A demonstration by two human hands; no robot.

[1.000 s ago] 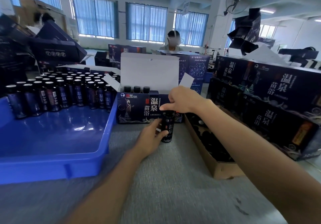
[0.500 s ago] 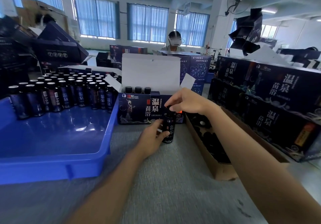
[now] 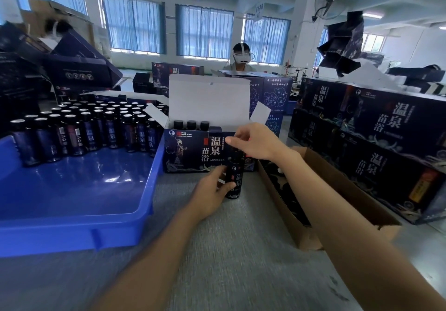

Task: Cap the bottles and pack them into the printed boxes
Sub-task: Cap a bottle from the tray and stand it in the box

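Bottle (image 3: 235,178), centre frame: my left hand (image 3: 212,190) grips it; fingers of my right hand (image 3: 255,142) pinch its cap (image 3: 234,151). Risk: cap seated crooked, cross-threads.

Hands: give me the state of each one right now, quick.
Left hand: holding the bottle by its body.
Right hand: fingers curled, apparently pinching the top of the same bottle; that spot is blurred.

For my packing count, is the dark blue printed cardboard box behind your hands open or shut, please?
Open: white lid flap of the box stands upright; three black-capped bottles show.
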